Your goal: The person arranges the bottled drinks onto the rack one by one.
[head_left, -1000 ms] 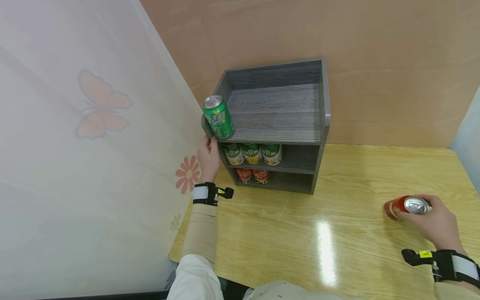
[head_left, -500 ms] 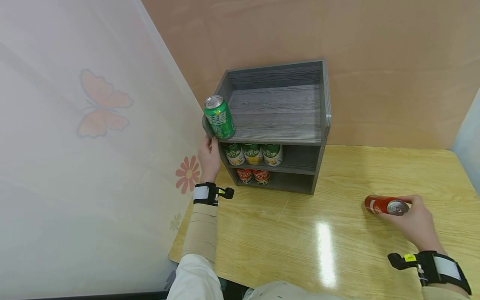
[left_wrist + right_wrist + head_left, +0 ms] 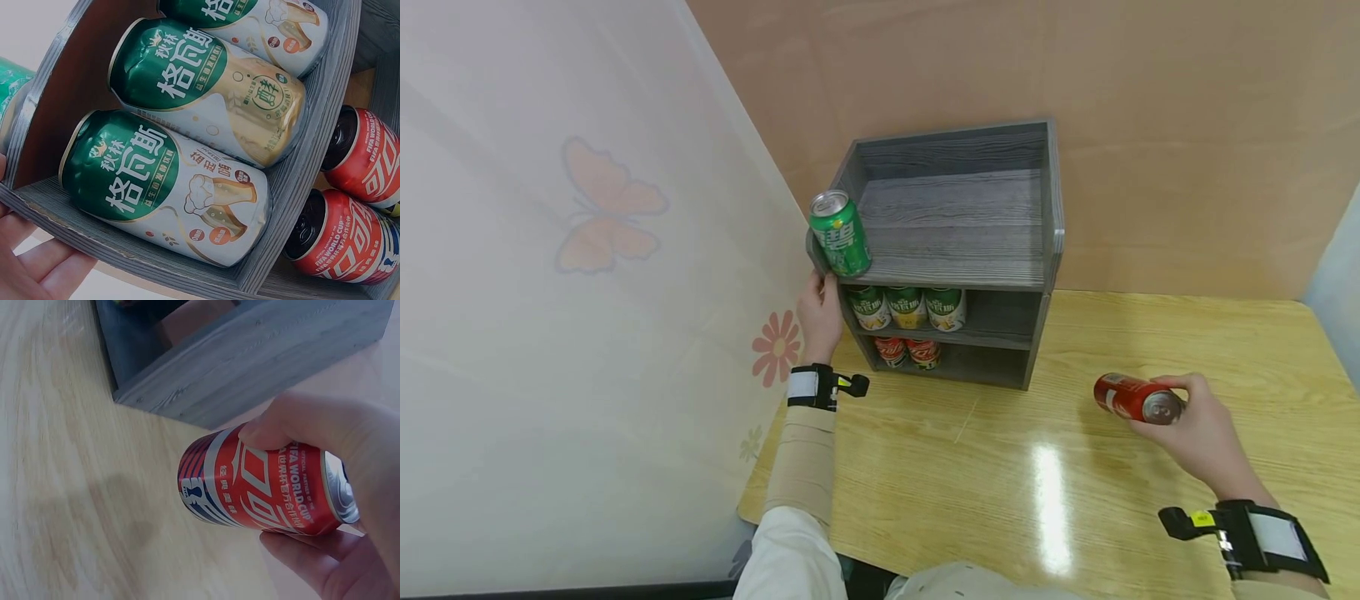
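Note:
My right hand (image 3: 1198, 433) grips a red soda can (image 3: 1123, 396) around its upper end. The can is held tilted over the table, its silver top turned toward me, and its label shows in the right wrist view. My left hand (image 3: 820, 321) holds the left side panel of a grey wooden shelf (image 3: 958, 225), its fingers partly hidden behind the panel in the left wrist view. A green soda can (image 3: 842, 242) stands at the front left of the top level. Green-and-white kvass cans (image 3: 169, 187) fill the left of the middle level.
Two red cans (image 3: 907, 352) stand at the left of the bottom level. Light wood table (image 3: 970, 467) extends in front of the shelf and to its right. A white wall (image 3: 625, 375) with butterfly and flower prints rises close on the left; a brown backdrop (image 3: 1187, 167) hangs behind.
My right hand has carried the red can leftward, toward the shelf, and the can has tipped further onto its side. The left hand keeps its place on the shelf.

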`<act>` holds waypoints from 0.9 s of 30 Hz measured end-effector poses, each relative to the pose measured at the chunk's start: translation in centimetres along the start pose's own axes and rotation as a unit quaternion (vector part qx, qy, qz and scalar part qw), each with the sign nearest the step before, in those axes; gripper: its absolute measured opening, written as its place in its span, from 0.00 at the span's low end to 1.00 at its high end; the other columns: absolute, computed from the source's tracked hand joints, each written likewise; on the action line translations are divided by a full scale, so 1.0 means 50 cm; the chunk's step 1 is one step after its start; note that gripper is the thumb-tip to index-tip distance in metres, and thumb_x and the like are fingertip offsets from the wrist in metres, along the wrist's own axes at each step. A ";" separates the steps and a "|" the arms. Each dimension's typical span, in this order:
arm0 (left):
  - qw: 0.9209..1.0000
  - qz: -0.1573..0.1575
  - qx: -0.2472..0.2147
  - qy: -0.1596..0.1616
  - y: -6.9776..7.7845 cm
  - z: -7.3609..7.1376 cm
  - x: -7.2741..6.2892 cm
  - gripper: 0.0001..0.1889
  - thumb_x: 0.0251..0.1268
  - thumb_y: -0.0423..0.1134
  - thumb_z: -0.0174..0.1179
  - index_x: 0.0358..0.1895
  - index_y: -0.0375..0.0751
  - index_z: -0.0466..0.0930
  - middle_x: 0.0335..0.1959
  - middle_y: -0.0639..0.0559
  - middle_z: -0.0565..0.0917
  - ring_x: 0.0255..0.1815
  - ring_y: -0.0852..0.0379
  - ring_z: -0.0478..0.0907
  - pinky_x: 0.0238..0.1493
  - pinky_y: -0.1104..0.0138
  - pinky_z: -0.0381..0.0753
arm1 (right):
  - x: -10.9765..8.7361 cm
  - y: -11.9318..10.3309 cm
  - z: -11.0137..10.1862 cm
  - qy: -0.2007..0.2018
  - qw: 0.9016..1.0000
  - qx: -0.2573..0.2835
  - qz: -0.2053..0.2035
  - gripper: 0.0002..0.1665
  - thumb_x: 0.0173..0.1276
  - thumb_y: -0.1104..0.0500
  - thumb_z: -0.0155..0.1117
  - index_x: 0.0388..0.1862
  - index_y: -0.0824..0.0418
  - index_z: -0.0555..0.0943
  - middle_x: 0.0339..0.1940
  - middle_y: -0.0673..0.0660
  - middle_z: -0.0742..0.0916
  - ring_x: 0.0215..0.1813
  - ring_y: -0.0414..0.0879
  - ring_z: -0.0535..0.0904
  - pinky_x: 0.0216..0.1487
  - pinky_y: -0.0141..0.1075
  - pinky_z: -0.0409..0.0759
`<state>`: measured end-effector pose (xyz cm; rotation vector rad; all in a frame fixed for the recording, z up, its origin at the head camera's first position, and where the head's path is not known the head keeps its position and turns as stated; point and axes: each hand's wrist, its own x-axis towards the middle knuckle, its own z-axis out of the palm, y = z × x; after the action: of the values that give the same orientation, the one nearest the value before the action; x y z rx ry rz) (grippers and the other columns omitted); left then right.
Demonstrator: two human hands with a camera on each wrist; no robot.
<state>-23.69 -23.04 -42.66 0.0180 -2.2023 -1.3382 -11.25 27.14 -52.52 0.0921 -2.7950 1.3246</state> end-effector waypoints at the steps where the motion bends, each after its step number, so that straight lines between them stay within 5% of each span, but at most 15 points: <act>1: 1.000 0.000 0.000 -0.001 0.000 0.000 0.000 0.16 0.84 0.44 0.45 0.47 0.36 0.79 0.50 0.40 0.84 0.61 0.49 0.79 0.61 0.54 0.77 | 0.000 -0.008 0.000 0.000 1.000 -0.001 -0.005 0.48 0.53 0.65 0.83 0.64 0.77 0.63 0.54 0.81 0.74 0.44 0.75 0.81 0.28 0.25 0.78; 16: 1.000 -0.007 -0.014 -0.013 0.003 -0.005 0.002 0.18 0.84 0.43 0.45 0.54 0.35 0.81 0.57 0.41 0.83 0.63 0.49 0.77 0.62 0.55 0.77 | 0.005 -0.110 0.012 -0.012 0.997 0.035 -0.065 0.48 0.48 0.69 0.84 0.64 0.74 0.65 0.59 0.76 0.76 0.51 0.78 0.79 0.32 0.23 0.79; 27: 1.000 -0.014 -0.014 -0.020 0.002 -0.009 0.006 0.19 0.83 0.44 0.45 0.59 0.37 0.81 0.60 0.43 0.82 0.63 0.49 0.77 0.62 0.54 0.77 | 0.016 -0.151 0.042 -0.027 0.992 0.055 -0.108 0.43 0.47 0.71 0.84 0.58 0.69 0.68 0.61 0.70 0.77 0.50 0.71 0.82 0.35 0.25 0.81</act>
<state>-23.70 -23.44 -42.29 0.0116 -2.2245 -1.3964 -11.54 20.71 -47.98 0.4272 -2.6609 1.4391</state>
